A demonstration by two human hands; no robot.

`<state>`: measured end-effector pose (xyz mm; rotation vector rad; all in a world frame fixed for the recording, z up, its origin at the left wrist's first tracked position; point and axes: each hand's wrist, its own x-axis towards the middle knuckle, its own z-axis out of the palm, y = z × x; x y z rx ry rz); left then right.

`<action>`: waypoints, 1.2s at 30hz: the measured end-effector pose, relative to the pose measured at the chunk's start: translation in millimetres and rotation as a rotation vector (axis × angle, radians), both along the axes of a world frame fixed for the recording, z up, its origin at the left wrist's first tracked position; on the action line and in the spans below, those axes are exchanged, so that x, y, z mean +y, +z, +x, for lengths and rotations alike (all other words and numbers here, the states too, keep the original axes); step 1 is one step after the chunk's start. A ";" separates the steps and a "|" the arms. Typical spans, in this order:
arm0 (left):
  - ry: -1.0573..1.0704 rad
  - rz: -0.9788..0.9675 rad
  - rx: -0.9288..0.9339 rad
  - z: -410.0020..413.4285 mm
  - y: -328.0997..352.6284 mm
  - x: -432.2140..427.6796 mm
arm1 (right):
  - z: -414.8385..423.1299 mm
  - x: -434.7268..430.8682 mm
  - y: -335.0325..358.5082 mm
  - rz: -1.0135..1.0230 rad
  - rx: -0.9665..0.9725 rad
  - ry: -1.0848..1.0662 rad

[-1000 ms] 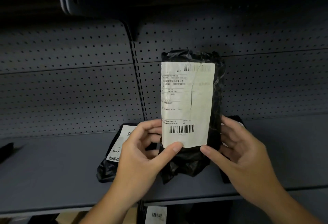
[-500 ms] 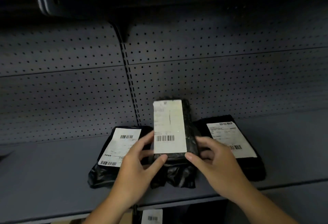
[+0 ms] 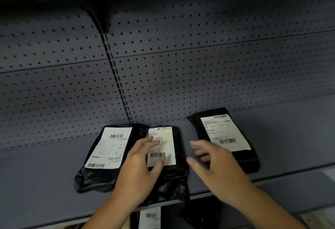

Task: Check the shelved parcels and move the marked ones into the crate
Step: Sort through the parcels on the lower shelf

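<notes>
While middle parcel [image 3: 171, 143] lies flat | left hand [image 3: 139, 172] splayed, seemingly touching | right hand [image 3: 217, 167] splayed

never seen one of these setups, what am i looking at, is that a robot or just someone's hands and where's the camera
No robot: these are a person's two bare hands. All the pictures come from one wide camera worn on the head, looking forward and down. In front is a grey shelf with a pegboard behind. Three black parcels with white labels lie flat on it: the left parcel, middle parcel and right parcel. The left hand rests its fingers on the middle parcel's label. The right hand hovers open just right of it. Neither has a grip on anything. A lower label shows under the shelf.
</notes>
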<state>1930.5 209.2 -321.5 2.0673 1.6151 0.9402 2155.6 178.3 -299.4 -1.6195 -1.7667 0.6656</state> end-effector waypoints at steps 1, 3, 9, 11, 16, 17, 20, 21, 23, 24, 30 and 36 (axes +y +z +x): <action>-0.025 0.002 -0.027 7.4 3.4 1.2 | 10.7 0.7 4.2 0.045 0.004 -0.049; -0.093 0.000 -0.079 26.8 6.9 3.2 | 35.1 6.2 6.5 0.139 0.030 -0.156; -0.218 -0.122 -0.161 92.9 -1.9 10.9 | 94.1 15.1 -24.1 0.123 0.042 -0.333; -0.217 -0.208 -0.189 109.6 -6.9 13.4 | 107.6 15.4 -35.8 0.057 0.010 -0.359; -0.222 -0.299 -0.169 131.2 -18.6 15.1 | 123.2 17.6 -45.5 -0.099 0.111 -0.296; -0.223 -0.306 -0.186 132.5 -20.5 15.2 | 123.6 17.5 -45.1 -0.118 0.151 -0.271; -0.224 -0.316 -0.241 134.5 -20.9 13.3 | 121.7 15.7 -45.6 -0.098 0.181 -0.241; -0.222 -0.310 -0.259 134.6 -20.3 11.3 | 120.3 15.0 -45.3 -0.079 0.192 -0.243; -0.221 -0.306 -0.303 133.9 -20.3 6.0 | 117.0 13.4 -46.0 -0.047 0.214 -0.238; -0.215 -0.307 -0.319 133.2 -19.5 2.8 | 114.8 12.6 -46.0 -0.039 0.223 -0.225; -0.124 -0.244 -0.448 124.6 -13.1 0.0 | 101.5 8.1 -37.7 0.014 0.268 -0.169; -0.180 -0.093 -0.512 120.4 3.0 -10.6 | 96.3 -5.3 -16.0 0.094 0.410 -0.135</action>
